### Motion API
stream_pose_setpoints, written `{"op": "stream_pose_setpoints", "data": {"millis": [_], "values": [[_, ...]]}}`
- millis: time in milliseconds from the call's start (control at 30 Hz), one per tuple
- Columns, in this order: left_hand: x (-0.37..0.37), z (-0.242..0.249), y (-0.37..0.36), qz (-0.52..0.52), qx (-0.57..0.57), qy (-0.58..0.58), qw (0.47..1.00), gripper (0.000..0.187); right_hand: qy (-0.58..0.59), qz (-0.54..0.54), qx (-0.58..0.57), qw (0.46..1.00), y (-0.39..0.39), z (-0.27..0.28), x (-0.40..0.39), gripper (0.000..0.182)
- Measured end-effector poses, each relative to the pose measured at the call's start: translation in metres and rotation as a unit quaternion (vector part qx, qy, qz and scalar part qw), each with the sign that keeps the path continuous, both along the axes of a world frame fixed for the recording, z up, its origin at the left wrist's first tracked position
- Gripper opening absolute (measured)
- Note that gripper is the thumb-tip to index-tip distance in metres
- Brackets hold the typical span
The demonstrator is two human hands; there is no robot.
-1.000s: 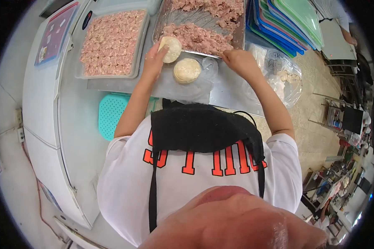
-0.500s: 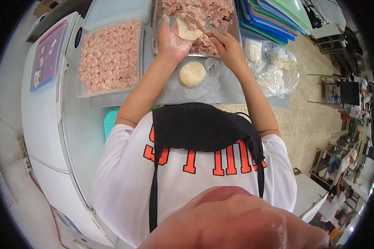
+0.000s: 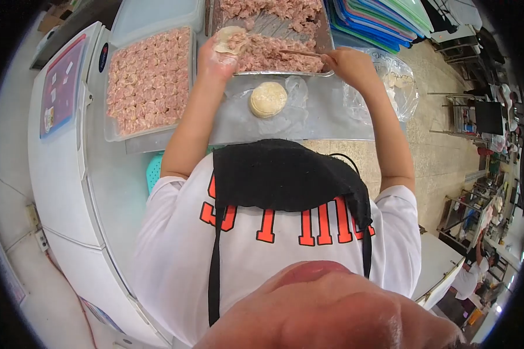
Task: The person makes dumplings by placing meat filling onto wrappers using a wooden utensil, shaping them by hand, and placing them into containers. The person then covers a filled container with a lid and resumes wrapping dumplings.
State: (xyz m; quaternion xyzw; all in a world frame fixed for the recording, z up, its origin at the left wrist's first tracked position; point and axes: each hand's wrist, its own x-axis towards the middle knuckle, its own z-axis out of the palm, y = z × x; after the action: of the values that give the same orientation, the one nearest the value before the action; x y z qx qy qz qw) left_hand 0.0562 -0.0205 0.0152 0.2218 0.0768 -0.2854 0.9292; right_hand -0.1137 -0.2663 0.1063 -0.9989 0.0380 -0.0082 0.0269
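My left hand [image 3: 216,63] is cupped around a round dumpling wrapper [image 3: 226,46] with a dab of pink minced meat on it, at the tray's near left corner. My right hand [image 3: 350,65] grips a thin brown spreading stick [image 3: 300,53], whose far end lies in the minced meat [image 3: 273,57]. That meat fills parts of a metal tray [image 3: 285,74], with some bare bottom showing in the middle. Between my forearms, a stack of round wrappers [image 3: 268,99] rests on clear plastic on the metal table [image 3: 326,110].
At the left, a plastic container [image 3: 115,136] holds tight rows of filled dumplings [image 3: 151,78]. Behind it is a translucent lid [image 3: 157,23]. Stacked green and blue lids [image 3: 378,26] stand at the back right, near a plastic bag [image 3: 399,87]. A white fridge [image 3: 64,157] borders the left.
My left hand has drawn left and toward me with the wrapper, away from the stick. My right hand has moved right, lowering the stick from the wrapper into the minced meat.
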Motion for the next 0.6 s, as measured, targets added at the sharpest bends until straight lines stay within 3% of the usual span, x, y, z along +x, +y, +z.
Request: {"op": "stream_pose_setpoints", "data": {"millis": [67,167,300,367,400,467,600], "values": [[-0.001,-0.005,0.007,0.019,0.006,0.006,1.000,0.042,0.099,0.008,-0.126,0.987,-0.009,-0.015,0.008,0.034],[-0.003,-0.010,0.018,0.045,-0.006,0.008,0.999,0.041,0.079,0.076,-0.110,0.988,0.000,-0.023,0.002,0.034],[-0.016,-0.020,0.022,0.077,-0.019,-0.005,0.997,0.041,0.089,0.073,-0.047,0.992,-0.001,-0.032,-0.001,0.036],[-0.025,-0.016,0.020,0.079,-0.014,0.007,0.997,0.042,0.037,0.061,0.129,0.989,-0.015,-0.058,0.000,0.041],[-0.031,-0.014,0.017,0.076,-0.009,0.021,0.997,0.043,0.038,0.068,0.128,0.989,-0.013,-0.059,0.002,0.041],[-0.040,-0.009,0.006,0.062,-0.011,0.018,0.998,0.045,0.017,-0.005,0.368,0.930,-0.010,-0.062,0.006,0.041],[-0.059,0.016,-0.025,0.044,-0.029,0.015,0.998,0.057,0.100,-0.065,0.448,0.886,0.005,-0.047,0.021,0.037]]}}
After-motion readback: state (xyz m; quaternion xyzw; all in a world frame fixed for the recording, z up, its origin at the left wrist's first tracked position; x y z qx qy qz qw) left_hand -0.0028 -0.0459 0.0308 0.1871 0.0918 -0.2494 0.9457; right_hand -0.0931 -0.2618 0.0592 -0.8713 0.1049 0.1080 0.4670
